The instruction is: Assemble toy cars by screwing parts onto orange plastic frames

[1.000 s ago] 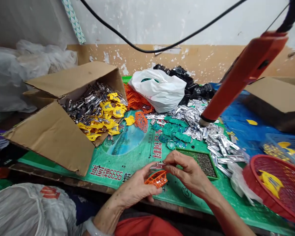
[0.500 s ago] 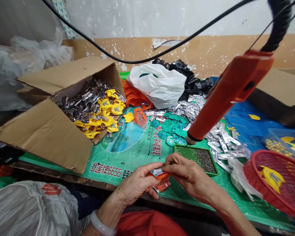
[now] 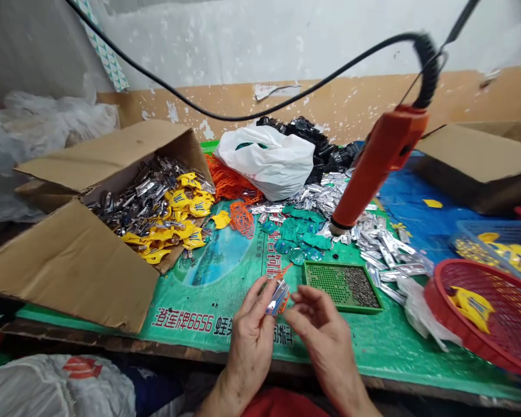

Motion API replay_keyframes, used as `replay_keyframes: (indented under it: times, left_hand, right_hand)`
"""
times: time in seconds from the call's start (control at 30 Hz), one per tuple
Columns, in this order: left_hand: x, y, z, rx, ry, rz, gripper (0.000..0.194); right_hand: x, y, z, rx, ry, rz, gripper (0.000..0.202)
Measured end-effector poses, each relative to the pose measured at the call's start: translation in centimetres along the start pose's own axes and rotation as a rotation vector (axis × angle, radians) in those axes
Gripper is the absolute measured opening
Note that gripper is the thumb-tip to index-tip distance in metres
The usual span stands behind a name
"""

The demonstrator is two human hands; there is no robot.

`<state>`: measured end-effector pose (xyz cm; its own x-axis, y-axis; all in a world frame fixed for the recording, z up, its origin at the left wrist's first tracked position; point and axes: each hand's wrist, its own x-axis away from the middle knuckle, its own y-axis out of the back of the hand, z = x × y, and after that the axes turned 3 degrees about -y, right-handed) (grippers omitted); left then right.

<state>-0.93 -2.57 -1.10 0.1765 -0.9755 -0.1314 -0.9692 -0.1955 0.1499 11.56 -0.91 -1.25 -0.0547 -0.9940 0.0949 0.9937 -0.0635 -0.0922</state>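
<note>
My left hand [image 3: 249,339] is closed around a shiny flat metal piece [image 3: 278,297] with a blue edge, and something orange shows beside it. What the fingers cover is hidden. Just right of it is my right hand [image 3: 325,330], its fingers bent but apart, with nothing visible between them. Beyond that hand lies a green tray [image 3: 306,288], with small dark screws in its right half. A red-orange electric screwdriver [image 3: 375,168] hangs tip down from a cord above the table, behind the tray.
Teal plastic parts [image 3: 299,231] and loose metal pieces [image 3: 386,246] cover the table's middle. To the left, a tipped cardboard box [image 3: 69,272] spills metal and yellow parts [image 3: 178,231]. A white bag [image 3: 269,162] rests on orange netting [image 3: 226,179]. A red basket [image 3: 443,313] stands right.
My hands have moved apart; the right one has let go of the piece, which my left hand now holds upright. The view has shifted slightly, and the screwdriver appears farther away.
</note>
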Motion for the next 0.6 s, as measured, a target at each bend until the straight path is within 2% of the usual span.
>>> replay_keyframes:
  times: [0.07, 0.13, 0.27, 0.33, 0.43, 0.5, 0.6]
  left_hand:
    - [0.3, -0.3, 0.2, -0.059, -0.058, 0.02, 0.045]
    - [0.7, -0.5, 0.4, -0.104, -0.081, 0.061, 0.048]
    - [1.2, 0.4, 0.2, 0.01, 0.054, 0.145, 0.075]
    - [0.8, 1.4, -0.5, 0.056, 0.057, 0.117, 0.067]
    - [-0.1, 2.7, -2.1, -0.189, -0.217, 0.009, 0.038]
    - [-0.6, 3.1, -3.2, -0.286, -0.343, 0.08, 0.034]
    - [-1.0, 3.0, -3.9, -0.333, -0.38, 0.27, 0.036]
  right_hand:
    - [0.1, -0.9, -0.1, -0.1, -0.094, 0.097, 0.041]
    - [-0.3, -1.1, 0.5, -0.131, -0.102, 0.166, 0.032]
    - [-1.8, 0.4, 2.8, -0.043, -0.098, 0.389, 0.027]
    - [-2.5, 1.5, 3.9, 0.102, -0.052, 0.516, 0.024]
    - [-3.0, 2.7, 4.6, 0.425, 0.177, 0.654, 0.024]
    - [-2.9, 3.1, 4.7, 0.618, 0.369, 0.675, 0.025]
    - [-2.4, 3.3, 4.5, 0.818, 0.604, 0.638, 0.025]
